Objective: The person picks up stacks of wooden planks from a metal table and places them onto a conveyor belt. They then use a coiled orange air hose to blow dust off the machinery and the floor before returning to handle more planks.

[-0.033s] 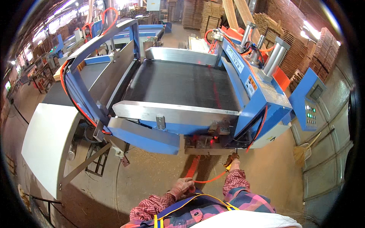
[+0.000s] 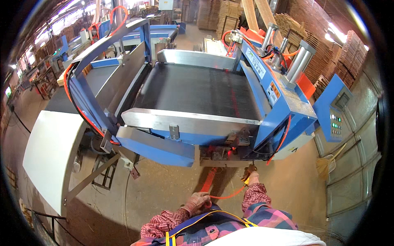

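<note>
My gloved right hand (image 2: 253, 178) is closed around an air blow gun (image 2: 247, 180) with a yellow end. Its thin dark nozzle points up toward the underside of the machine, just below the right end of the frame. From the gun an orange hose (image 2: 230, 195) curves left to my gloved left hand (image 2: 197, 202), which is closed on it in front of my waist. Over the hands stands a blue conveyor machine with a black belt (image 2: 197, 90) and a metal side rail (image 2: 188, 119). Red light falls on the dark mechanism (image 2: 223, 153) under the rail.
A blue control panel (image 2: 334, 108) with lit buttons stands at the right. Beyond it a broom (image 2: 326, 166) leans by the wall. A white curved panel (image 2: 51, 156) juts out at the left. Metal cylinders (image 2: 300, 61) top the machine, and stacked wood (image 2: 349, 61) fills the back.
</note>
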`<state>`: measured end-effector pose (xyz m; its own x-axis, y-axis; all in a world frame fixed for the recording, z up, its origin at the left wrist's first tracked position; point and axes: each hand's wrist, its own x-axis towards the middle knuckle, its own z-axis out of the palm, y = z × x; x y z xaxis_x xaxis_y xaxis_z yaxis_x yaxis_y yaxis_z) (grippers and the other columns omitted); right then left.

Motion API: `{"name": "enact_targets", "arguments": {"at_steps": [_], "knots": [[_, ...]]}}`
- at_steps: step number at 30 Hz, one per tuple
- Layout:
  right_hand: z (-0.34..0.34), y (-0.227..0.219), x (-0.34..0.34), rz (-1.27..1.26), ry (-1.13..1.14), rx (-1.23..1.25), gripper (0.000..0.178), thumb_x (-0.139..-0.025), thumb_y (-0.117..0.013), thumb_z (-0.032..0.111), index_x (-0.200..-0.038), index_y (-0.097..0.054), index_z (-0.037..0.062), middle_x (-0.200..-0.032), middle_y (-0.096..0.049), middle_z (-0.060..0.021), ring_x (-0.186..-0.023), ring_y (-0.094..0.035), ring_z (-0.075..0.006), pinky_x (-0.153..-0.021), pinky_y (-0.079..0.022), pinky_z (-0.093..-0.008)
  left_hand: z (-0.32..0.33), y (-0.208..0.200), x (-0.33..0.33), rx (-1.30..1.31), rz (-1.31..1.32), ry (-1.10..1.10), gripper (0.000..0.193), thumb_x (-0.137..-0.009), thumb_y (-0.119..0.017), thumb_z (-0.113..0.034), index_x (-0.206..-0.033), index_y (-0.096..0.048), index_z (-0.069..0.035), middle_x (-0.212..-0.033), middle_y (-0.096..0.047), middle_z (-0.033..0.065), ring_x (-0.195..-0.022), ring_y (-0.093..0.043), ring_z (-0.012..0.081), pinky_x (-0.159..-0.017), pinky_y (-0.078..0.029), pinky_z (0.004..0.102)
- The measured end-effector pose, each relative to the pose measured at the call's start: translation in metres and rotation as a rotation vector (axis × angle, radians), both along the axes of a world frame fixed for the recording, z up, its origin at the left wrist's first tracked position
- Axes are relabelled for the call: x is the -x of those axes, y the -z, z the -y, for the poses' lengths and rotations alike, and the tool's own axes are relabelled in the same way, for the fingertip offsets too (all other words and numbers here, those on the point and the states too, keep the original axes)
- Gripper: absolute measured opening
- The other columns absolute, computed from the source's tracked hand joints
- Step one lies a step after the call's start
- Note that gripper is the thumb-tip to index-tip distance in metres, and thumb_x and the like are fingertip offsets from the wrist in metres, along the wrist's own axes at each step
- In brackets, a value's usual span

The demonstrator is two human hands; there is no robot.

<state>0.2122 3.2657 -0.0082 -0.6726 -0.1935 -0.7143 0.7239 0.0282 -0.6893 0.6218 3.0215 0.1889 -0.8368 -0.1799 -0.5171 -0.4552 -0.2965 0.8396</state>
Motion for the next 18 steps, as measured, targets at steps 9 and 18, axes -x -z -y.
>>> {"name": "enact_targets", "arguments": {"at_steps": [9, 18], "knots": [[0.039, -0.037, -0.044, 0.028, 0.087, 0.24, 0.039, -0.093, -0.055, 0.044, -0.105, -0.059, 0.0073, -0.054, -0.039, -0.0033, -0.042, -0.035, -0.0205, -0.044, -0.03, -0.0391, 0.016, 0.011, 0.024, 0.007, 0.036, -0.084, 0.028, -0.089, -0.056, -0.023, -0.099, -0.066, 0.0, -0.085, -0.068, 0.0071, -0.078, -0.064, 0.0139, -0.071, -0.051, 0.0273], [0.039, -0.077, -0.052, 0.021, -0.045, 0.143, 0.035, -0.092, -0.059, 0.039, -0.108, -0.054, 0.0084, -0.055, -0.049, -0.0057, -0.041, -0.046, -0.0217, -0.039, -0.039, -0.0393, 0.029, 0.043, 0.064, 0.348, 0.063, 0.206, 0.036, -0.088, -0.051, -0.033, -0.108, -0.067, -0.008, -0.102, -0.07, 0.0103, -0.096, -0.066, 0.0265, -0.083, -0.051, 0.0359]]}}
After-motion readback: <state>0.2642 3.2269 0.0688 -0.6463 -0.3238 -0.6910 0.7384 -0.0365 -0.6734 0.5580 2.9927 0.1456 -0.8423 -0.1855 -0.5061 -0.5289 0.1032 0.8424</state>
